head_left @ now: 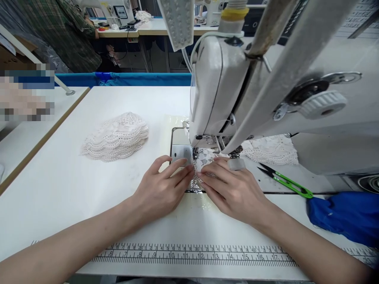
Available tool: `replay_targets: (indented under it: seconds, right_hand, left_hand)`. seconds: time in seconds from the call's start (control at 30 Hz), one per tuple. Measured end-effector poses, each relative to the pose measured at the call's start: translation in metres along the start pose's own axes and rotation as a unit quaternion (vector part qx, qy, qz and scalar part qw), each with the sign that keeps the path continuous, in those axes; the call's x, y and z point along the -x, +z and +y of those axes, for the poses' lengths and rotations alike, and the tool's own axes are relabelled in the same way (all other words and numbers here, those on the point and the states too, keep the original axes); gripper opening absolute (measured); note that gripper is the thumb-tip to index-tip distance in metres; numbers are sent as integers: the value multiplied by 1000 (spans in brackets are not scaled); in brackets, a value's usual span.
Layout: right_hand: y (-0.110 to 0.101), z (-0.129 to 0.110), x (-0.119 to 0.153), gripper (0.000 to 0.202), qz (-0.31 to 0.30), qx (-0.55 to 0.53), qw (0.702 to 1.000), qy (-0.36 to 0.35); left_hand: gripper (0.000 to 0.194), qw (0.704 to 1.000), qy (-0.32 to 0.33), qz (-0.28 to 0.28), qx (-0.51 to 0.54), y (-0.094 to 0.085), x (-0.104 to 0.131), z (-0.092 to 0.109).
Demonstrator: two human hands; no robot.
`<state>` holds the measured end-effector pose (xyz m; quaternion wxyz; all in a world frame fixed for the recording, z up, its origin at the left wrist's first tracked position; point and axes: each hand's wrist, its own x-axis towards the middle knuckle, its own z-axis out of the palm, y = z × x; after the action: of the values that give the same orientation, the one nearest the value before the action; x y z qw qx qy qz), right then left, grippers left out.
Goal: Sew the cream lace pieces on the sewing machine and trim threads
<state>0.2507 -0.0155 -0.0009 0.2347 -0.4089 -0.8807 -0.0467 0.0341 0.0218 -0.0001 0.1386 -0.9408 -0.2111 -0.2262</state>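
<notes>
- The left hand [160, 191] and right hand [239, 193] are resting palm down on a white lace piece [204, 156], fingertips touching it from either side; whether the thumbs are pinching it underneath, one cannot tell
- That lace is lying under the head of the sewing machine [219, 86], beside the metal plate [180, 150], well in from the front edge of the table [59, 189]
- The work is seemingly standing partway: this piece is sitting at the needle area, its stitching too hidden to judge
- A lace stack [117, 136] is lying between the table's left edge and the machine, and more lace [271, 150] is lying right of the needle; which is finished and which is waiting, the view is not showing
- Green snips [288, 182] are lying near the right hand, apparently unused
- Along the front edge a printed ruler [189, 254] is showing numerals, 6 through 17 being readable
- No brand is showing legibly; the far machine's screen [121, 12] is staying unreadable
</notes>
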Motion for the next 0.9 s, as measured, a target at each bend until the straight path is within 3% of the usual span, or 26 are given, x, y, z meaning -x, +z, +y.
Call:
replay_targets:
  seconds: [0.9]
  right_hand:
    - [5,2,-2,21,41,31,999,14]
  left_hand:
    - [27,1000,-25,7,-16,4,-3,-5]
